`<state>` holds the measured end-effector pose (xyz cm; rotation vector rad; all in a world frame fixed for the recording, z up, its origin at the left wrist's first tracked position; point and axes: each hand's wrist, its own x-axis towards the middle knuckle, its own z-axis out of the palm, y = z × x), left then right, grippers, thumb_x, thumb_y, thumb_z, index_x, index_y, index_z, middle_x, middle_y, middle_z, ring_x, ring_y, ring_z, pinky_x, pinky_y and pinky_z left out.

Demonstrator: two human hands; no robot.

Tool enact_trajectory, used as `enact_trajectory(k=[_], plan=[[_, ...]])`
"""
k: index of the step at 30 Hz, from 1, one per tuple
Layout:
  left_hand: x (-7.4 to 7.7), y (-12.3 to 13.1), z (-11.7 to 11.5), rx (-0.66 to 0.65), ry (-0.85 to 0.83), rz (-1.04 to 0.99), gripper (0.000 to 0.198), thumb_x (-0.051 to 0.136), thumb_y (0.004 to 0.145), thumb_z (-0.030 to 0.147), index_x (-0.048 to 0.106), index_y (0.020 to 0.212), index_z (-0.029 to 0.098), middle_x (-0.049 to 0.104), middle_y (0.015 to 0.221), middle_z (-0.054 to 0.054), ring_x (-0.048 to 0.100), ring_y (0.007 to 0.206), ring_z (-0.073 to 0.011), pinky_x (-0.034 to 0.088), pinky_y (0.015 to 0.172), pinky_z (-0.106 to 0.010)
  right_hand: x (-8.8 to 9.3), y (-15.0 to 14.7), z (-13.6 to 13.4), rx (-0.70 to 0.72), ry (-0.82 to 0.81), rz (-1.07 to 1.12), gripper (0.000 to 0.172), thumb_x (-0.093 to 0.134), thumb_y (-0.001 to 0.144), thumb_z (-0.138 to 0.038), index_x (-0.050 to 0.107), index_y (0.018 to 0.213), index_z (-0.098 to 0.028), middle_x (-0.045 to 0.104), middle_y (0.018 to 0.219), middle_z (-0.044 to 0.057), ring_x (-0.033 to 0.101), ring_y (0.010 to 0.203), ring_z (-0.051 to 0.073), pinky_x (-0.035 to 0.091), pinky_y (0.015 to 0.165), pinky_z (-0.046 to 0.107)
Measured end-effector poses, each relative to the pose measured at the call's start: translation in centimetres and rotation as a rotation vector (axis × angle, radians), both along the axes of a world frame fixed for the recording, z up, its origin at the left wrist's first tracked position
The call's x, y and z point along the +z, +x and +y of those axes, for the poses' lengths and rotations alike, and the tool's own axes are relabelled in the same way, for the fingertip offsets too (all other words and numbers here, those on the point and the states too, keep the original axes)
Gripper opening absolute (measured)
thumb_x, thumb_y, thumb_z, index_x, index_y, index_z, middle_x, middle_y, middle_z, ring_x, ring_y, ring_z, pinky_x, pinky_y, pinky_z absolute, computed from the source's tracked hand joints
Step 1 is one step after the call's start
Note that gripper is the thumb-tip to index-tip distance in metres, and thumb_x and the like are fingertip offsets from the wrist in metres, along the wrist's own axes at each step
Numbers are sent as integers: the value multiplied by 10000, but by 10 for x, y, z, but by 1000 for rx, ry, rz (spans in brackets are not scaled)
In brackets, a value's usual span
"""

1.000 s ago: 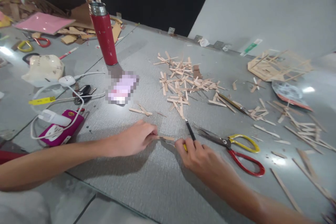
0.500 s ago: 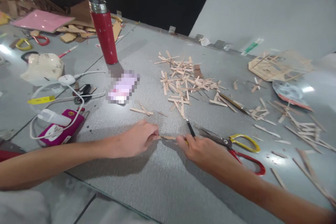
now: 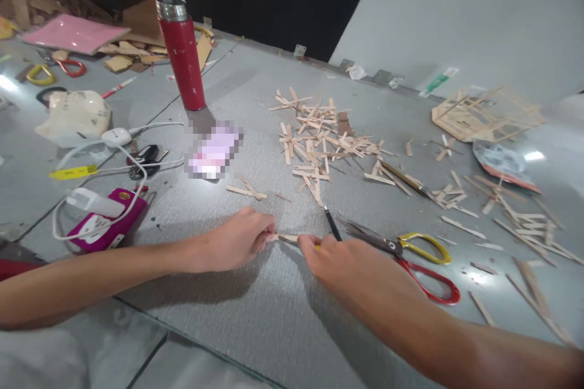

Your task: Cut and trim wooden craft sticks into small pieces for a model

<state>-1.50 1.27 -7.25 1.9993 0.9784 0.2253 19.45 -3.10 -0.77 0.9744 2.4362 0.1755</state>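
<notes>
Far on your left, a flat magenta case lies on the grey textured tabletop, with a white plug and cable resting across it. Behind it sit a yellow strip tag, a bunch of dark keys and a cream rounded lump. Further back, a tall red metal flask with a steel neck stands upright, and a blurred pink patch lies just in front of it.

Your left hand rests on the tabletop, fingertips pinched tight on the left end of a short pale wooden stick. That stick lies low over the table between your two hands, bridging the small gap. Your right hand meets its right end, fingers curled closed around a slim tool with a black tip and a yellow body. The black tip pokes out past your knuckles, pointing away from you, and a bit of yellow shows by your thumb. Whether the tool touches the stick, you cannot tell.

Beyond your hands, a loose heap of cut wooden stick pieces spreads over the middle of the table. Just right of your right hand lie scissors with one yellow and one red handle loop, blades pointing toward the tool's tip. More stick pieces are scattered to the right. At the far right, a boxy frame built of wooden sticks sits well apart from your hands.
</notes>
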Motion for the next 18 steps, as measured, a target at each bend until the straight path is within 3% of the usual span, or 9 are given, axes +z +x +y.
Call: enact_trajectory(k=[6, 9, 14, 18], plan=[[1, 1, -1, 2, 30, 40, 226, 435, 972, 134, 548, 782, 182, 556, 633, 5, 494, 653, -159, 329, 633, -261, -51, 49, 20, 227, 199, 77, 287, 491, 849, 43, 572, 1030, -164, 661, 701, 10, 592, 445, 149, 253, 436, 289], [-2, 0, -2, -1, 38, 35, 240, 429, 980, 137, 542, 773, 184, 527, 624, 17, 469, 616, -145, 316, 621, -265, -61, 57, 25, 297, 219, 116, 288, 495, 844, 30, 563, 1044, -166, 664, 715, 10, 576, 452, 140, 253, 447, 283], [-3, 0, -5, 29, 52, 45, 242, 424, 986, 170, 556, 783, 188, 512, 623, 18, 464, 611, -150, 303, 604, -274, -35, 30, 2, 164, 296, -10, 287, 481, 849, 55, 611, 1010, -144, 611, 657, 11, 555, 457, 140, 271, 439, 268], [-1, 0, -5, 16, 57, 36, 250, 419, 963, 141, 489, 731, 198, 455, 580, 39, 410, 570, -138, 276, 590, -272, -10, 4, -9, 58, 151, -118, 301, 520, 816, 80, 619, 966, -162, 616, 656, 11, 587, 484, 148, 296, 420, 251]])
